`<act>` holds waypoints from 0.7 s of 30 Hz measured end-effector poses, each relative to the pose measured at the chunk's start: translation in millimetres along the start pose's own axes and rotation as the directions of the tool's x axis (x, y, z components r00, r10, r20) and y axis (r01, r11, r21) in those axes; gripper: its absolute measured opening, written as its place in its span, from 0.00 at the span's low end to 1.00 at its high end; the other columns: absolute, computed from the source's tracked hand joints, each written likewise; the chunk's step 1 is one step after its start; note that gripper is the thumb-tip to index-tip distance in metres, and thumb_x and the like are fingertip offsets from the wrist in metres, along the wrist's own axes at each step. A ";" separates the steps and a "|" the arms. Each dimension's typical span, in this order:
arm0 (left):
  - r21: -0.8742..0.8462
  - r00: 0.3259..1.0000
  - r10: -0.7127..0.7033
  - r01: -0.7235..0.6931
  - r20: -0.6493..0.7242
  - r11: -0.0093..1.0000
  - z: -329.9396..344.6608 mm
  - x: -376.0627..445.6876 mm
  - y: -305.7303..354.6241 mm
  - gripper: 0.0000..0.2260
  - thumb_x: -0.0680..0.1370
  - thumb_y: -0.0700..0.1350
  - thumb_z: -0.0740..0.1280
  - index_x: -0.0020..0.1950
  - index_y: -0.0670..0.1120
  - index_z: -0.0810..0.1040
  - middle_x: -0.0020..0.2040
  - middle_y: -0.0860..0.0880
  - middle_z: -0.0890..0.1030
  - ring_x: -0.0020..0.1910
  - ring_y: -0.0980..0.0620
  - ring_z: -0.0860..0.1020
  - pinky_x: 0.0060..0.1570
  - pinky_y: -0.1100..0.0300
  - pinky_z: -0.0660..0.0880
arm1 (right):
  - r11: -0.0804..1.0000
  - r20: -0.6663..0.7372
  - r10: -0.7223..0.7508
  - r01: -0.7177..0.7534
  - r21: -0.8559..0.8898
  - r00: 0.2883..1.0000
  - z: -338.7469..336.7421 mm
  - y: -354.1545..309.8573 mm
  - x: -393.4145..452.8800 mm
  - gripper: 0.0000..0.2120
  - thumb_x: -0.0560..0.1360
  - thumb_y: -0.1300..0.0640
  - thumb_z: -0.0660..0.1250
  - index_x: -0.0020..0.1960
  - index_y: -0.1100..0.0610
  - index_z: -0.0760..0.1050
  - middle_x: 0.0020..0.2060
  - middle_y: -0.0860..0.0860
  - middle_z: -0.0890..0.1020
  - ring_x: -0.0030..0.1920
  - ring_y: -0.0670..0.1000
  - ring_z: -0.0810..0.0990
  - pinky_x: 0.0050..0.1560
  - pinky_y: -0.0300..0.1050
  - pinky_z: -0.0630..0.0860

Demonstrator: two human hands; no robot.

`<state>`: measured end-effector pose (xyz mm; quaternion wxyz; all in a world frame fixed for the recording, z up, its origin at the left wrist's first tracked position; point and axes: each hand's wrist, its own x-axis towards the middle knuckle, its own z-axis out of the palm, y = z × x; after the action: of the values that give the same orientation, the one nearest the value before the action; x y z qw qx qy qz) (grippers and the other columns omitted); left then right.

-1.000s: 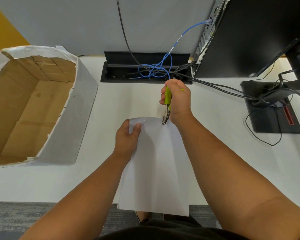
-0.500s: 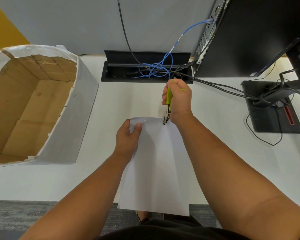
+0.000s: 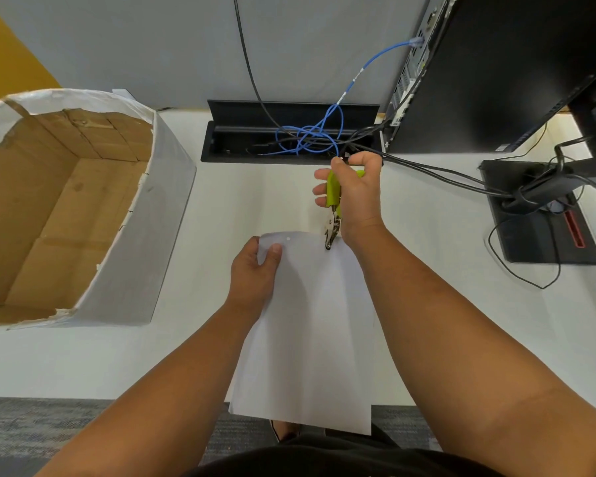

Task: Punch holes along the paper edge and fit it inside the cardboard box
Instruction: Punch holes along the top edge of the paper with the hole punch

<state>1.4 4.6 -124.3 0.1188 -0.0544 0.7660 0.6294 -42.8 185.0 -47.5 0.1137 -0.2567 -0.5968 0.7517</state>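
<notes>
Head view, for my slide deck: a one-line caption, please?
Right hand works green hole punch at paper edge, left hand gripping.

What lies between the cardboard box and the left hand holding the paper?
In the head view, only bare white desk separates the box from the left hand, which grips the paper near its top corner.

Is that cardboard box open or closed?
Open: the cardboard box has no lid, and its bare brown floor shows from above.
</notes>
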 end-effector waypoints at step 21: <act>0.025 0.998 -0.045 0.046 -0.041 0.999 5.7 -2.7 4.1 0.08 0.79 0.52 0.66 0.52 0.48 0.78 0.49 0.49 0.82 0.50 0.49 0.80 0.53 0.50 0.79 | 0.985 -0.036 0.151 -0.153 -0.079 0.988 -12.5 0.1 1.4 0.16 0.72 0.74 0.60 0.52 0.63 0.83 0.63 0.51 0.80 0.58 0.50 0.80 0.59 0.54 0.79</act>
<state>3.7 10.8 -120.8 0.1184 -0.0828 0.7747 0.6156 -37.5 196.1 -49.8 0.0543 -0.3171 -0.6039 0.7292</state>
